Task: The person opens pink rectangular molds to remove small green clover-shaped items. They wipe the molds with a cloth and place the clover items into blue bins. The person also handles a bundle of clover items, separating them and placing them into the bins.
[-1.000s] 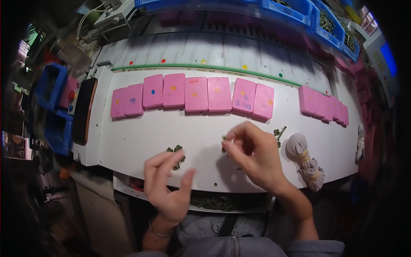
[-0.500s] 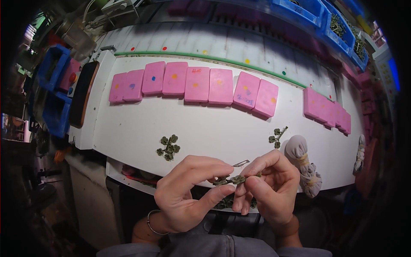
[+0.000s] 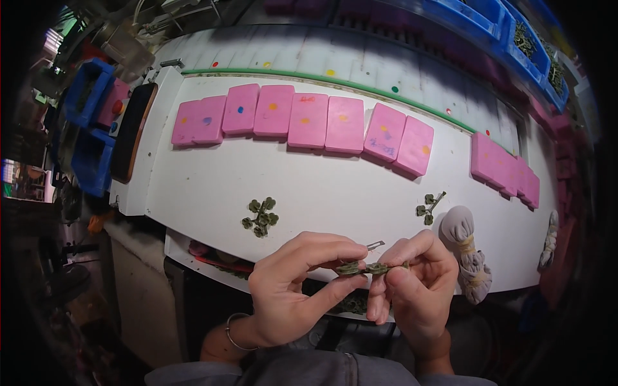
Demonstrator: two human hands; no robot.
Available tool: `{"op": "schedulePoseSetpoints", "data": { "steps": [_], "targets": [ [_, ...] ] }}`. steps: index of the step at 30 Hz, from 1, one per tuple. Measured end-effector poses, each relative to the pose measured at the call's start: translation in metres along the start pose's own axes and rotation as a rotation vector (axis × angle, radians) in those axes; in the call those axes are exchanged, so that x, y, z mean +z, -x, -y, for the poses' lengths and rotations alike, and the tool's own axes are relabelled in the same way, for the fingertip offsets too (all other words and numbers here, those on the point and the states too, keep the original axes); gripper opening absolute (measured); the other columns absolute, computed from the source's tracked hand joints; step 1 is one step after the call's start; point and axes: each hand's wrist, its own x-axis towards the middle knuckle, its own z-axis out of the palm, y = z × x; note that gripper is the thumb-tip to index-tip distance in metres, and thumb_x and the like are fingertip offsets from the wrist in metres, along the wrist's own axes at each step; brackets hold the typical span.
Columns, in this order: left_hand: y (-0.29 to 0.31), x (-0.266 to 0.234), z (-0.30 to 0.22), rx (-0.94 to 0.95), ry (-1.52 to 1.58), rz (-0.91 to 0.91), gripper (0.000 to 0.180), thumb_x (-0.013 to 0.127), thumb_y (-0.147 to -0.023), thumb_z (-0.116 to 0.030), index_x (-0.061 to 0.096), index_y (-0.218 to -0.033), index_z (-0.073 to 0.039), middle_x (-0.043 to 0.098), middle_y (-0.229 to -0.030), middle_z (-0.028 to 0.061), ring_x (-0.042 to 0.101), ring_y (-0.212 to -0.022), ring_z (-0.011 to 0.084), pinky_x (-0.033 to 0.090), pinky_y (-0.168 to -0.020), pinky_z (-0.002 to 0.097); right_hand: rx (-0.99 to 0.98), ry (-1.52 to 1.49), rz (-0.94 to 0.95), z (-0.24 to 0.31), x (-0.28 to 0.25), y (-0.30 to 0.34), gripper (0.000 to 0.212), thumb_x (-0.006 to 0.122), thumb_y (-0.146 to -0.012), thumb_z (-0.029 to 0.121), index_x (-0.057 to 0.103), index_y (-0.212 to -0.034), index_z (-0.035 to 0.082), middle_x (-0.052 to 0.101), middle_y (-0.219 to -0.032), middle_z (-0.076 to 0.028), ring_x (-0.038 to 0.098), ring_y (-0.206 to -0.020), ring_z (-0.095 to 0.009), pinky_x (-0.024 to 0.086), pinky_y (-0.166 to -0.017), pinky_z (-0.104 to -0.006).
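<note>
Between my two hands is a green sprig of small flower shapes. My left hand pinches one end with thumb and fingers. The other end sits between the thumb and fingers of my right hand. A thin metal strip with a slot sticks out past my left fingers; the rest of it is hidden. Beyond my left hand, a cluster of green flower pieces lies on the white tabletop. A smaller green sprig lies beyond my right hand.
A row of pink blocks runs along the far side, with more pink blocks at right. Near my right hand lies a tied cloth pouch. Blue bins stand at the back right. More green pieces lie below my hands.
The view has shifted a little, so the table and hands sit farther right. Between my fingers, the sprig now shows more edge-on. Both hands keep their hold.
</note>
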Motion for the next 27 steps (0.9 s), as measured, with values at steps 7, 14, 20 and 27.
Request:
{"op": "schedulePoseSetpoints", "data": {
  "steps": [7,14,20,27],
  "targets": [
    [0.002,-0.004,0.004,-0.027,0.233,0.007,0.038,0.056,-0.081,0.013,0.047,-0.117,0.010,0.050,-0.117,0.0165,0.056,-0.105,0.0210,0.050,-0.090,0.0302,-0.149,0.271,-0.040,-0.006,0.002,0.006,0.014,0.052,-0.082,-0.013,0.047,-0.095,-0.010,0.057,-0.084,-0.020,0.063,-0.062,-0.020,0.053,-0.052,-0.0252],
    [0.002,-0.004,0.004,-0.043,0.305,0.020,0.041,0.054,-0.081,0.014,0.044,-0.120,0.010,0.049,-0.118,0.0160,0.053,-0.110,0.0212,0.049,-0.092,0.0306,-0.174,0.429,-0.102,-0.007,0.005,0.009,0.010,0.052,-0.082,-0.009,0.047,-0.090,-0.006,0.055,-0.083,-0.017,0.061,-0.056,-0.019,0.053,-0.047,-0.0251],
    [0.002,-0.001,0.000,-0.145,0.354,-0.075,0.037,0.053,-0.080,0.014,0.045,-0.116,0.009,0.053,-0.109,0.0174,0.059,-0.100,0.0226,0.051,-0.087,0.0308,-0.292,0.692,-0.058,-0.011,0.000,0.011,0.012,0.054,-0.081,-0.010,0.049,-0.092,-0.007,0.055,-0.083,-0.016,0.061,-0.058,-0.017,0.052,-0.049,-0.0230],
    [0.003,-0.004,0.014,-0.383,0.539,0.228,0.032,0.052,-0.086,0.009,0.047,-0.117,0.010,0.052,-0.113,0.0129,0.053,-0.108,0.0172,0.045,-0.093,0.0297,-0.552,1.013,-0.152,-0.019,-0.001,0.012,0.023,0.067,-0.073,-0.011,0.062,-0.095,-0.005,0.063,-0.078,-0.014,0.063,-0.061,-0.016,0.050,-0.051,-0.0243]
  ]
}}
